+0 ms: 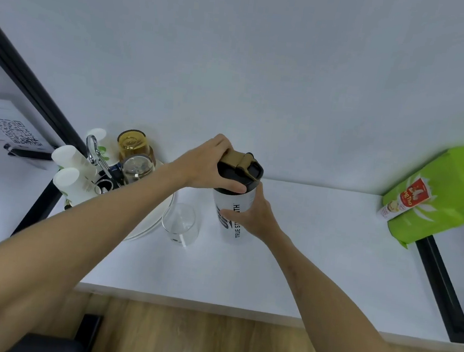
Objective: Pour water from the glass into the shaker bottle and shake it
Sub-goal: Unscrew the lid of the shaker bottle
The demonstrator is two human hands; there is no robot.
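Gripping, left: we see the left hand (207, 163) draped over the black lid (239, 174), fingers clamped round its rim, thumb pressed at the near edge.
Gripping, right: our right hand (252, 217) wraps the white body of the shaker bottle (236, 219), fingers closed on it from the right side.
Step in hand: we judge this to be turning the lid, either seating or loosening it; we cannot tell which.
Lid detail: a tan flip cap (240, 158) sits on top; whether it is snapped shut we cannot tell.
Bottle position: upright on the white table (318, 243), near centre.
Glass: the glass (180, 225) stands upright just left of the bottle, apart from it; it looks empty, though clear water would be hard to see.
Method advised: we hold the body firmly, turn only the lid, keep the bottle vertical.
Hazard: the left forearm passes above the glass and the cluttered tray (147, 224); a low elbow could tip them.
Further off: a green bag (448, 197) lies well clear at right.
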